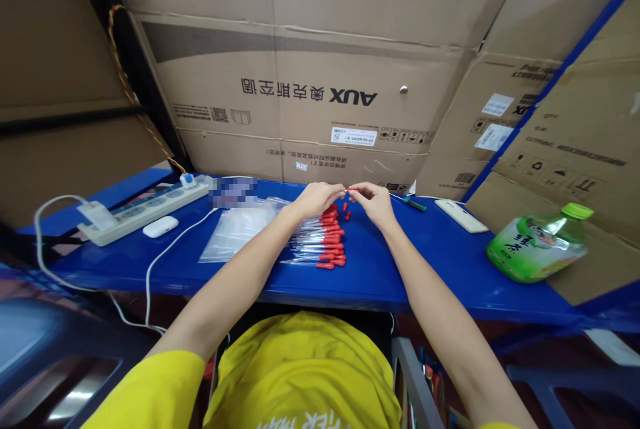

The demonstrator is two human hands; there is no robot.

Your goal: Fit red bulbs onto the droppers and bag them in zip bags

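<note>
While the right hand (374,204) pinches a red handle (353,190), the left hand (320,199) holds a shaft (345,191). Both run sideways, in line.

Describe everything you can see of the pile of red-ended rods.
The pile is many thin, silvery rods with thick red ends, plastic by their look. They lie flat on the blue table, roughly side by side in a column, red ends to the right, shafts to the left. Some red ends overlap. The left forearm hides part of the shafts. The left hand is at the far end of the pile; whether it touches is unclear. The tips are too fine to make out.
</note>
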